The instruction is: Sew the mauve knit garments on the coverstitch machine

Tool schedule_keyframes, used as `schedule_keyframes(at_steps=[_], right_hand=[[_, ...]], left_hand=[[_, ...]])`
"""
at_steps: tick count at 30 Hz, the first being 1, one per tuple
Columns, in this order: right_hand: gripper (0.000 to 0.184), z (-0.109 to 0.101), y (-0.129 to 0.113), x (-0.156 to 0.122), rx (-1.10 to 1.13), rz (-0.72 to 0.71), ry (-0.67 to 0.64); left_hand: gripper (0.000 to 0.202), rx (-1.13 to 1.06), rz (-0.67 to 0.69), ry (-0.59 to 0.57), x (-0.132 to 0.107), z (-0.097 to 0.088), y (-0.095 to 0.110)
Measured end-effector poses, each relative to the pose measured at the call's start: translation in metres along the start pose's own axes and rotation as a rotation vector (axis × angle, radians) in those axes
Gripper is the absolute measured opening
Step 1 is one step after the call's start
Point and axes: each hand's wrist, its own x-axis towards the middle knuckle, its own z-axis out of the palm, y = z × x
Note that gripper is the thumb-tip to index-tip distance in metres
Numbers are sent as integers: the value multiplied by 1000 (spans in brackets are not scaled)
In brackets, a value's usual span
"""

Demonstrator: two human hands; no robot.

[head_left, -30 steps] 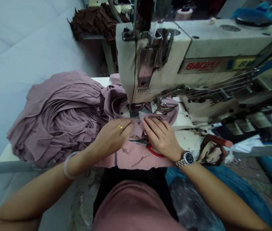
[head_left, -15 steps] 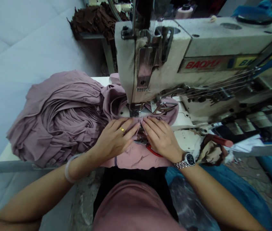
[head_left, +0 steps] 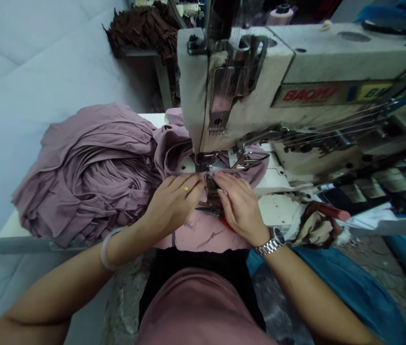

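My left grip (head_left: 173, 205) and right grip (head_left: 239, 208) are closed, pinching the mauve fabric (head_left: 203, 235) just in front of the sewing machine's presser foot (head_left: 203, 160), with red-handled snips (head_left: 207, 209) lying beneath my fingers.

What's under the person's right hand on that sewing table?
Mauve fabric lies under the right hand. Metal scissors show beside it, their red handle partly covered. The hand hides whatever else lies beneath.

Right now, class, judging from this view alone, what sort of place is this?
Probably a garment workshop: an industrial sewing machine, a heap of mauve fabric beside it, and a pile of brown fabric pieces behind.
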Motion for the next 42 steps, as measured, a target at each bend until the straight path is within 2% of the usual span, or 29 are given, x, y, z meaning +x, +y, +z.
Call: schedule_keyframes(at_steps=[4,6,12,19,24,27,34,42], right_hand=[[44,3,-4,0,-238,-133,-155],[45,4,-4,0,-288,-135,-173],[41,1,-1,2,-256,-112,-167],[38,1,-1,6,-251,-98,-178],[38,-1,0,10,-262,-112,-200],[37,-4,0,6,-258,-143,-169],[24,-6,-14,-9,-210,-208,33],[30,0,-17,-19,-219,-160,17]], left_hand=[[39,-28,-49,-10,-1,-1,0],[42,-40,-75,-27,-1,0,0],[42,-49,-66,-27,2,4,-1],[40,-47,-70,-32,2,0,-1],[46,-30,-86,-50,4,1,-2],[43,-22,-93,-67,7,1,-2],[45,73,-120,-45,3,4,10],[51,54,-170,-86,2,2,20]])
